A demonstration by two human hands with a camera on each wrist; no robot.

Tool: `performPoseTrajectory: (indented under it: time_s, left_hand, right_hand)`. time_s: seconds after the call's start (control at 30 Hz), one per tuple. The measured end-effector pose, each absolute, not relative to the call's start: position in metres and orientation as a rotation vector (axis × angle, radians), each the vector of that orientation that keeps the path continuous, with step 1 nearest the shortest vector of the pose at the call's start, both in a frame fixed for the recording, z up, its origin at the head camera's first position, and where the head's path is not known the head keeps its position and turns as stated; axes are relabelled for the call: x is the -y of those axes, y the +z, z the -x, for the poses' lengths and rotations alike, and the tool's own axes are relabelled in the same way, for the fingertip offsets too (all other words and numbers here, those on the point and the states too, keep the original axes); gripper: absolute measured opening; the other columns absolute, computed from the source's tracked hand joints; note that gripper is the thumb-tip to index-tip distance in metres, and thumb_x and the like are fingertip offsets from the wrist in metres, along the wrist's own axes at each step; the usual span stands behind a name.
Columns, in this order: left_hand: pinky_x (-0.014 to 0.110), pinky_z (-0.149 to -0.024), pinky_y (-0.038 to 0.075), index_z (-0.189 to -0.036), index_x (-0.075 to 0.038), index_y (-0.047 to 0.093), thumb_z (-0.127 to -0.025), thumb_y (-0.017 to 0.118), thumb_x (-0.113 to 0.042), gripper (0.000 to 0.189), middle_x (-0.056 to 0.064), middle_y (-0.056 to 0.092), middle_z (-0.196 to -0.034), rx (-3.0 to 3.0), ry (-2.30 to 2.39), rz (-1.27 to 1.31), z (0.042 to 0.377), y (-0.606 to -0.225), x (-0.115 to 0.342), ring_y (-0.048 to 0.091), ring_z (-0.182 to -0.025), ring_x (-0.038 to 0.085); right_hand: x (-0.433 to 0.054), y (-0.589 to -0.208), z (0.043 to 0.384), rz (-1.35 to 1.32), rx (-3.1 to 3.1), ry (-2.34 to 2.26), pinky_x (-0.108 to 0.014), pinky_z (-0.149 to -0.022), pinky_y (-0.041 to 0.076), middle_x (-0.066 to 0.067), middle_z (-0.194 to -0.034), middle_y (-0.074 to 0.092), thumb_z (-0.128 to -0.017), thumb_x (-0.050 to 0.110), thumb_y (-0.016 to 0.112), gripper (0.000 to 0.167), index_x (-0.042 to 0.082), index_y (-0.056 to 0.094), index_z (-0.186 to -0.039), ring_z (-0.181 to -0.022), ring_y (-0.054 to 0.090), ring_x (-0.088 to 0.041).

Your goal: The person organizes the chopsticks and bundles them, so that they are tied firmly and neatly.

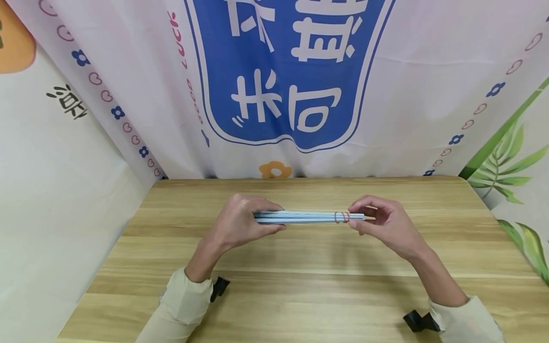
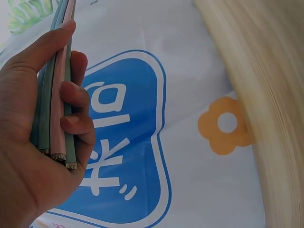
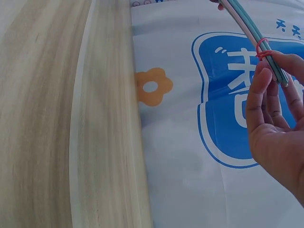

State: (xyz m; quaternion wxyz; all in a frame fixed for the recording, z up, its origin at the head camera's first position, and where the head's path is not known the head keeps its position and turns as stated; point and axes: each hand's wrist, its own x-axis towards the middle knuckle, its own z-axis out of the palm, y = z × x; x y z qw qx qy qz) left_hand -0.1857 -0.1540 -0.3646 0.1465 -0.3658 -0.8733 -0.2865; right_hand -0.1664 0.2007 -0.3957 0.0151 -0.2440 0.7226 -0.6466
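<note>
A bundle of pastel chopsticks [image 1: 309, 217] is held level above the table, stretched between both hands. My left hand [image 1: 240, 221] grips its thick end, thumb on one side and fingers curled round the other. Blue, green and pink chopsticks [image 2: 58, 104] show in the left wrist view, their square butts by the palm. Near the thin end, a red rubber band [image 3: 262, 51] loops round the bundle. There my right hand [image 1: 388, 220] pinches at the band with thumb and fingertips, and the chopstick tips poke out between its fingers.
Below the hands lies a wood-grain table [image 1: 300, 295]. A white cloth [image 1: 403, 109] with a blue printed panel hangs along its far edge. Black wrist mounts [image 1: 415, 321] stick out by both light sleeves [image 1: 465, 319].
</note>
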Motion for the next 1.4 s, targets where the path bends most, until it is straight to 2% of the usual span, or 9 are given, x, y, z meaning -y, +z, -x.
performPoseTrajectory:
  time_s: [0.17, 0.43, 0.7, 0.93, 1.4]
  left_hand:
    - [0.019, -0.062, 0.051, -0.103, -0.012, 0.086, -0.078, 0.098, -0.029, 0.032, 0.001, 0.085, -0.095, 2.517, -0.808, 1.051, 0.186, -0.365, 0.155, 0.072, -0.072, 0.006]
    - [0.02, -0.065, 0.054, -0.104, -0.011, 0.086, -0.078, 0.098, -0.03, 0.033, 0.001, 0.085, -0.097, 2.532, -0.771, 1.046, 0.186, -0.366, 0.154, 0.076, -0.075, 0.009]
    - [0.021, -0.069, 0.057, -0.106, -0.01, 0.085, -0.079, 0.098, -0.029, 0.035, 0.002, 0.085, -0.099, 2.552, -0.771, 1.06, 0.186, -0.368, 0.154, 0.078, -0.08, 0.011]
    - [0.02, -0.068, 0.055, -0.107, -0.01, 0.085, -0.08, 0.097, -0.028, 0.034, 0.001, 0.084, -0.099, 2.546, -0.778, 1.084, 0.187, -0.37, 0.154, 0.077, -0.081, 0.009]
    - [0.023, -0.073, 0.06, -0.106, -0.012, 0.086, -0.082, 0.096, -0.03, 0.032, 0.0, 0.084, -0.099, 2.586, -0.741, 1.076, 0.191, -0.382, 0.148, 0.079, -0.085, 0.01]
  right_hand:
    - [-0.202, -0.393, 0.166, 0.762, -2.252, -2.0, -0.029, -0.068, 0.061, 0.0, -0.107, 0.072, -0.095, -0.008, 0.074, 0.018, -0.003, 0.073, -0.113, -0.088, 0.073, -0.013]
    - [-0.202, -0.392, 0.163, 0.699, -2.369, -1.902, -0.03, -0.071, 0.063, 0.002, -0.108, 0.072, -0.095, -0.009, 0.073, 0.019, -0.003, 0.074, -0.113, -0.094, 0.074, -0.009]
    - [-0.205, -0.393, 0.164, 0.647, -2.416, -1.854, -0.033, -0.076, 0.065, 0.0, -0.111, 0.071, -0.097, 0.001, 0.077, 0.018, 0.0, 0.075, -0.115, -0.097, 0.076, -0.014]
    - [-0.205, -0.396, 0.163, 0.632, -2.426, -1.841, -0.031, -0.08, 0.065, -0.001, -0.111, 0.071, -0.098, 0.004, 0.078, 0.018, 0.001, 0.074, -0.115, -0.097, 0.075, -0.014]
    - [-0.208, -0.404, 0.164, 0.624, -2.44, -1.801, -0.028, -0.083, 0.064, -0.001, -0.111, 0.073, -0.098, 0.006, 0.078, 0.017, 0.003, 0.075, -0.114, -0.097, 0.074, -0.014]
